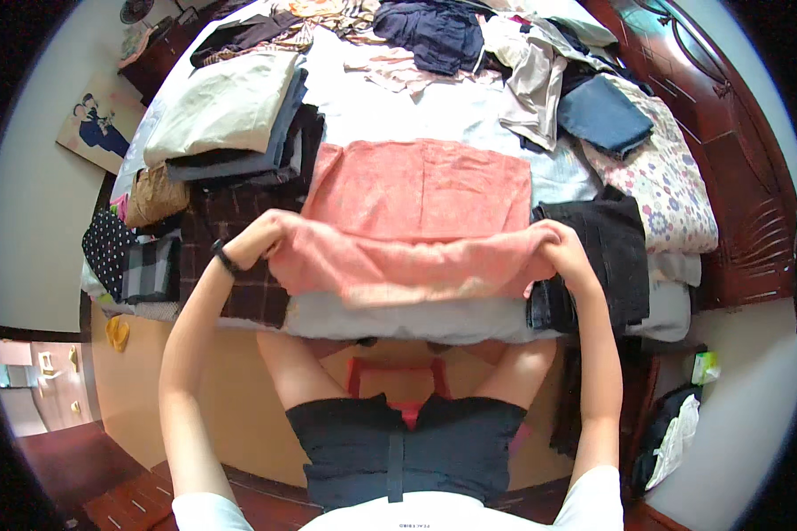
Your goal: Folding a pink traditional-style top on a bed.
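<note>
A pink towel-like cloth (421, 190) lies flat at the near middle of the bed, its near part lifted and stretched between my hands. My left hand (273, 235) grips the left corner, fingers closed round the fabric; a dark band circles that wrist. At the right corner, my right hand (560, 248) pinches the cloth the same way. The raised edge sags slightly between them, above the bed's near edge. Folded dark checked fabric (230, 257) lies beside my left hand. Folded black trousers (607, 257) lie by my right hand, partly behind it.
Folded pale trousers (226, 102) top a stack at left. A folded blue garment (604, 115) sits at right on a floral cloth (664, 177). Loose clothes, including a navy garment (429, 35), cover the far bed. A red stool (354, 376) shows below the bed edge.
</note>
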A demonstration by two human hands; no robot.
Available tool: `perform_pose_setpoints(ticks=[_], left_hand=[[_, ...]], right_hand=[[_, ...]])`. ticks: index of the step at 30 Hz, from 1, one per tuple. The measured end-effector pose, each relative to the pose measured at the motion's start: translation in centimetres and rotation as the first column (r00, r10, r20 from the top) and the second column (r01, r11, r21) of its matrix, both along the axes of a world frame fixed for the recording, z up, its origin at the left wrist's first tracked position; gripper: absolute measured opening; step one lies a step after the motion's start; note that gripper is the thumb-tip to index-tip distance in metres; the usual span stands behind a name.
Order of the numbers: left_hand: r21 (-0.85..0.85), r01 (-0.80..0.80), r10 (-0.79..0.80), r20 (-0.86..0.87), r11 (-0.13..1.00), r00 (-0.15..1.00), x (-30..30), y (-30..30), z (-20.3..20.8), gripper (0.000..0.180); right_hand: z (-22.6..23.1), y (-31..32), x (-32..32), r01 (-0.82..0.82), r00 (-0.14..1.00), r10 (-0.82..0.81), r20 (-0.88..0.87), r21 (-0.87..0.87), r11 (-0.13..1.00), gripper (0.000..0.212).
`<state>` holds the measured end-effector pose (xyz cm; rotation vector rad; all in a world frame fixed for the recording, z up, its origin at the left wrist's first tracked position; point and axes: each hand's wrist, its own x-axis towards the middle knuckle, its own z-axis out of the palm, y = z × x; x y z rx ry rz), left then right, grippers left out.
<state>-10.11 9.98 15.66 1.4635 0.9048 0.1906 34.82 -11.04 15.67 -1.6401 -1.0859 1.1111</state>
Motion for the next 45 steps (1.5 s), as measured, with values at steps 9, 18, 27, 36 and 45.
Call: perform_pose_setpoints(ticks=[9,18,27,36,45], left_hand=[[-0.413,-0.566,0.601,-0.055,0.714,0.798,8.0,11.0,-12.5,0.017],[0.726,-0.598,0.404,0.462,0.338,0.789,12.1,10.0,-11.1,0.065],[0.762,0.587,-0.336,-0.497,0.273,0.8,12.1,10.3,-9.2,0.053],[0.81,-0.508,0.381,0.389,0.293,0.839,14.4,12.2,-11.0,0.031],[-0.57,-0.043,0.29,0.35,0.82,0.891,13.3,-9.4,-9.7,0.024]], right_hand=[[-12.7,16.3,7.6,0.108,0.804,0.097,0.587,-0.305,0.946,0.012],[-13.2,18.5,6.1,0.405,0.461,-0.32,0.828,0.124,0.906,0.027],[-8.7,15.9,-1.7,-0.578,0.403,0.228,0.886,0.053,0.814,0.06],[-11.3,26.3,1.5,0.242,0.619,-0.448,0.646,0.386,0.89,0.051],[-11.0,25.9,-5.4,-0.535,0.285,0.393,0.874,-0.195,0.822,0.112]])
